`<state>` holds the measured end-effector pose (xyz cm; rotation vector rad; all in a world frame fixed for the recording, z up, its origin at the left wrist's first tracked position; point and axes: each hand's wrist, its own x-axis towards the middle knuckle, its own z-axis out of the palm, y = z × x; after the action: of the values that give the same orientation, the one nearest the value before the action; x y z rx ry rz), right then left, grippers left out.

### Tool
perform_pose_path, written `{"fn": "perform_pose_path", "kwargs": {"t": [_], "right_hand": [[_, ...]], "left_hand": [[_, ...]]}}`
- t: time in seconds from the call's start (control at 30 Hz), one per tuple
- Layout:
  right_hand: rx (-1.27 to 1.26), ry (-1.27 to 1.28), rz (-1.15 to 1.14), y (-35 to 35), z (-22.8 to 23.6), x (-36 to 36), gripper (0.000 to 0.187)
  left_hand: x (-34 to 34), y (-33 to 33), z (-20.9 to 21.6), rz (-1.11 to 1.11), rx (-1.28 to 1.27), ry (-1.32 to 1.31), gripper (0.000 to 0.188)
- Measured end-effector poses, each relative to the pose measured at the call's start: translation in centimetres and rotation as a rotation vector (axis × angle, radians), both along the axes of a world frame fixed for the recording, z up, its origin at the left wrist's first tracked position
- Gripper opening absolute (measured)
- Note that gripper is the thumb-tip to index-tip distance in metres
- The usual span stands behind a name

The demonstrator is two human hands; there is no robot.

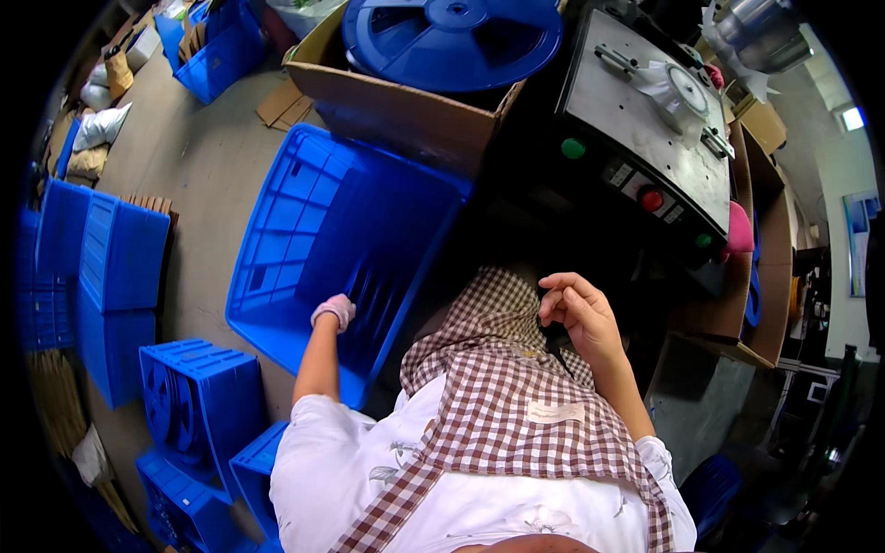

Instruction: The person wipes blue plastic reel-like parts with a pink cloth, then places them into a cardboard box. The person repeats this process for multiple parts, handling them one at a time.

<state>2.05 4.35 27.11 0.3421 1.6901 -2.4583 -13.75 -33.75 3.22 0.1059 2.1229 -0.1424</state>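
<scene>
My left hand [335, 313], in a pale pinkish glove, reaches down into a large blue plastic crate [304, 184]. Its fingers look curled closed beside a row of dark blue ridged edges [376, 293] inside the crate; what they hold, if anything, is hidden. My bare right hand [583, 321] is raised in front of my checked apron [502, 405]. Its fingers are loosely bent and apart, with nothing visible in them. Beyond my right hand stands a machine with a metal top [599, 101], bearing a white round part [684, 92] and push buttons on its front.
A cardboard box [396, 106] holding large blue reels [452, 37] stands behind the crate. More blue crates [124, 249] are stacked at left; one [221, 387] holds blue reels. Another cardboard box [770, 267] stands right of the machine. A blue bin [217, 55] sits far left.
</scene>
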Motion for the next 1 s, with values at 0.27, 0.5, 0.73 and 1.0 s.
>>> {"fn": "perform_pose_path", "kwargs": {"t": [0.27, 0.5, 0.73, 1.0], "right_hand": [[0.015, -0.024, -0.059, 1.1, 0.3, -0.7, 0.026], [0.228, 0.163, 0.035, -0.6, 6.3, 3.7, 0.029], [0.05, 0.11, -0.184, 0.5, 4.4, 5.9, 0.027], [0.059, 0.113, -0.185, 0.8, 4.5, 6.5, 0.026]], "left_hand": [[-14.2, 18.8, 28.0, 0.053, 1.078, 1.229, 0.077], [-19.9, 25.9, 38.0, 0.014, 0.424, 1.077, 0.109], [-21.6, 24.4, 38.4, 0.124, 0.459, 0.941, 0.096], [-24.1, 22.5, 37.5, 0.345, 0.526, 1.033, 0.101]]}}
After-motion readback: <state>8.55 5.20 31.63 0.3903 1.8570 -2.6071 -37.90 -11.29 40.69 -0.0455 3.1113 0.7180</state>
